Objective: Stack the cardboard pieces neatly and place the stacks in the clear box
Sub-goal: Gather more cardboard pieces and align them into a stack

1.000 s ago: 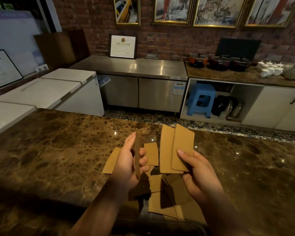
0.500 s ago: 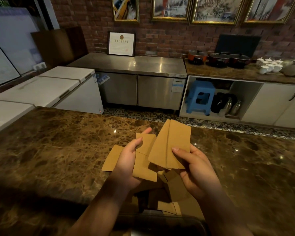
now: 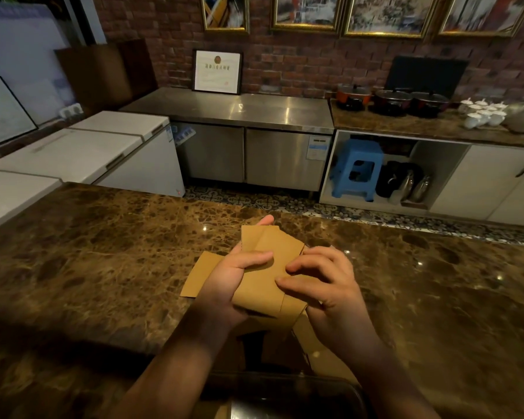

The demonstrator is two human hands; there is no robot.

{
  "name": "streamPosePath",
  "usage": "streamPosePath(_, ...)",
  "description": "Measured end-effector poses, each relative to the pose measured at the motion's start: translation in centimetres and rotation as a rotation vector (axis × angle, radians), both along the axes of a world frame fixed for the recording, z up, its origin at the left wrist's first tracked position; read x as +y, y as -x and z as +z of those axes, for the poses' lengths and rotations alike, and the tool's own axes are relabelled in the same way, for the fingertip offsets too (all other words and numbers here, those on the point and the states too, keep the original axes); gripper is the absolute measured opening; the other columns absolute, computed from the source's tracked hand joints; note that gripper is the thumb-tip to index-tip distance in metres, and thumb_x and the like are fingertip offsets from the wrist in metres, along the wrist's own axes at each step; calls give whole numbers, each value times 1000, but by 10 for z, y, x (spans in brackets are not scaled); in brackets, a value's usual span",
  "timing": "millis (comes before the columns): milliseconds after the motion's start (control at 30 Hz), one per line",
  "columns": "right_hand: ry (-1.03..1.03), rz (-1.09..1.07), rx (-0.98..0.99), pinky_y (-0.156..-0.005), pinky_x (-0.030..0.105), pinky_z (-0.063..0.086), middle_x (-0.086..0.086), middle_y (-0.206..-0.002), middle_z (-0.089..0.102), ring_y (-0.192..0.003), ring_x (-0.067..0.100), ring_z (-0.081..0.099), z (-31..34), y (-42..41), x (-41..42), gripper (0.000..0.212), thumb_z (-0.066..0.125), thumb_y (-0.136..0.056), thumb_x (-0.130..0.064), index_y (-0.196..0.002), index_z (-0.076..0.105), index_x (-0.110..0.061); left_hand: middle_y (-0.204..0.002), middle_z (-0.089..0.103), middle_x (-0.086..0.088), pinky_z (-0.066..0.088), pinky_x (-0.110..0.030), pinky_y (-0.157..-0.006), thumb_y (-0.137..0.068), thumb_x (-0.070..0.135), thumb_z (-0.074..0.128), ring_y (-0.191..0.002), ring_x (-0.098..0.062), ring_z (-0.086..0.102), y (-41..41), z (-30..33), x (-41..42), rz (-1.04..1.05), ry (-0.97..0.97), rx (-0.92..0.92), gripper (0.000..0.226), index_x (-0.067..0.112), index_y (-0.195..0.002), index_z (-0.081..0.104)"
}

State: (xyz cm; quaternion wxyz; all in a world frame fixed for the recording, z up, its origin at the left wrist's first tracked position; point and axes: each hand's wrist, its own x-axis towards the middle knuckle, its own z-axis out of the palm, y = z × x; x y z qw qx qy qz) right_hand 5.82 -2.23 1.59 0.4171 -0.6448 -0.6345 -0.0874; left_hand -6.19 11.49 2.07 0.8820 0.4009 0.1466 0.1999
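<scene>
A small stack of tan cardboard pieces (image 3: 265,276) is held above the marble counter (image 3: 88,267). My left hand (image 3: 224,285) grips it from the left, thumb across the top and a fingertip showing at the far edge. My right hand (image 3: 324,285) pinches the stack's right edge with curled fingers. More loose cardboard pieces (image 3: 198,276) lie on the counter under and beside my hands, partly hidden. The clear box (image 3: 285,394) sits at the near edge below my forearms, its rim dark and hard to make out.
White chest freezers (image 3: 82,152) stand at the left. Beyond the counter are a steel cabinet (image 3: 248,137), a blue stool (image 3: 357,169), pots and white cups on a far counter. The brown marble spreads wide on both sides of my hands.
My two hands have come together: the pieces held apart in each hand now sit merged in one stack, lower and closer to the counter.
</scene>
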Motion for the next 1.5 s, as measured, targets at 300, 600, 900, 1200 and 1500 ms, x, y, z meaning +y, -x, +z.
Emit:
streamPosePath(300, 15, -94, -148, -111, 64, 22, -8, -117, 69, -122, 15, 50, -7, -11, -10, 31, 59, -83, -21, -106, 77, -31, -119, 71, -9, 59, -43, -73, -77, 10, 62, -99, -30, 71, -1, -3, 1, 85, -30, 22, 57, 37, -127, 65)
streamPosePath(600, 72, -104, 1054, -69, 27, 60, -14, -87, 77, -85, 11, 73, 13, -23, -26, 29, 82, -62, -43, -88, 70, -34, -115, 71, -6, 59, -44, -69, -70, 5, 72, -95, -30, 69, 6, -5, 5, 183, -106, 89, 69, 45, -126, 63)
streamPosePath(900, 198, 23, 1472, -67, 35, 62, 11, -103, 78, -92, 29, 76, 18, -12, -1, 32, 76, -83, -14, -114, 68, -14, -110, 75, -3, 60, -45, -69, -75, 38, 79, -93, -29, 74, -1, -6, -9, 48, -155, 233, 49, 49, -120, 65)
streamPosePath(1200, -248, 209, 467, -74, 29, 59, -9, -104, 75, -94, 14, 72, 30, 3, -10, 16, 73, -83, -20, -96, 70, -29, -111, 73, -15, 58, -41, -67, -89, 60, 52, -85, -32, 72, 6, -4, 6, 83, 203, 250, 53, 24, -125, 68)
streamPosePath(1500, 81, 279, -69, -90, 37, 50, -6, -123, 65, -119, 8, 57, 4, -2, -15, 28, 71, -89, -16, -115, 72, -27, -116, 69, -15, 56, -47, -80, -78, 2, 58, -101, -36, 66, 9, 5, 3, 42, -26, 30, 62, 26, -134, 58)
